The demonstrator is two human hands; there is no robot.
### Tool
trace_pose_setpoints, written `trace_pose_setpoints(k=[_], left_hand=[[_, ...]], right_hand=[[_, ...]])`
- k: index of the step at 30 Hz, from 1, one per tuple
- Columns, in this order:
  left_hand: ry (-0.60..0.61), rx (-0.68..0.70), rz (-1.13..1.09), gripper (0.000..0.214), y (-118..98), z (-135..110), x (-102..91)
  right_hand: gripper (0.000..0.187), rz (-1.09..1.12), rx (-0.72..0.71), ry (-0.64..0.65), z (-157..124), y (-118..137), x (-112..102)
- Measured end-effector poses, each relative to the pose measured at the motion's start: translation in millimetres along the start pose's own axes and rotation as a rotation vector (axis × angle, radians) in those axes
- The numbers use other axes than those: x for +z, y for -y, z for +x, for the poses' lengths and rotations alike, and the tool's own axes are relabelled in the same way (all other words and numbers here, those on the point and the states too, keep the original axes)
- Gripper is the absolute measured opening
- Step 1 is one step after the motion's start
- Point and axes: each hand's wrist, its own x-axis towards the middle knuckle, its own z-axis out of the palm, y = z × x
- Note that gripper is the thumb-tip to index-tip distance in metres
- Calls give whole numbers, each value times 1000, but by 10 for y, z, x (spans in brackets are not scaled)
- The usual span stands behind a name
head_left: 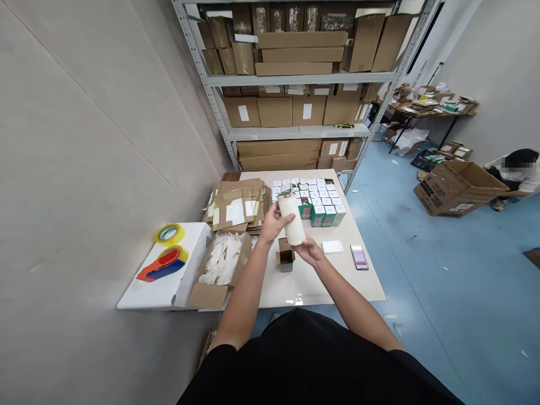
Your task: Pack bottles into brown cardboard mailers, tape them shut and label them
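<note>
Over the table I hold a cream-white tumbler [294, 228] with a metallic rim, tilted slightly, its top pointing away from me. My left hand [272, 225] is wrapped round its side, thumb across the front. The fingers of my right hand [310, 251] grip the base. Just below, a small open carton [286, 266] stands on the table with its flaps up; its inside looks dark. Behind the tumbler sit rows of small green-and-white boxes [329, 211], a few of them with open tops. A white card or flat box [332, 247] lies right of my right hand.
Flattened cardboard [228, 205] is stacked at the table's left, near a box of white paper strips [225, 259]. Tape rolls [169, 233] and a tape dispenser [162, 267] rest on a white box. A phone [359, 257] lies right. Behind stands a loaded shelf [295, 133]; a person [517, 171] crouches far right.
</note>
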Motion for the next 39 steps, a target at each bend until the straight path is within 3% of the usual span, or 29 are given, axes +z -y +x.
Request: trace_pose_setpoints(k=[4, 9, 18, 22, 28, 34, 39], left_hand=[[16, 27, 82, 74, -114, 96, 33], [96, 2, -13, 85, -174, 161, 1], [36, -28, 200, 103, -407, 261, -34], [58, -19, 182, 108, -487, 273, 43], [171, -65, 43, 116, -477, 267, 75], [123, -90, 44, 119, -400, 295, 58], [75, -50, -36, 119, -377, 291, 99]], right_hand=[[69, -1, -15, 12, -2, -13, 62], [64, 10, 2, 6, 27, 86, 88], [62, -172, -141, -124, 132, 129, 47], [73, -298, -158, -96, 141, 242, 33], [106, -480, -146, 21, 205, 548, 86], [120, -634, -263, -115, 225, 577, 149], [117, -594, -226, -48, 214, 536, 172]])
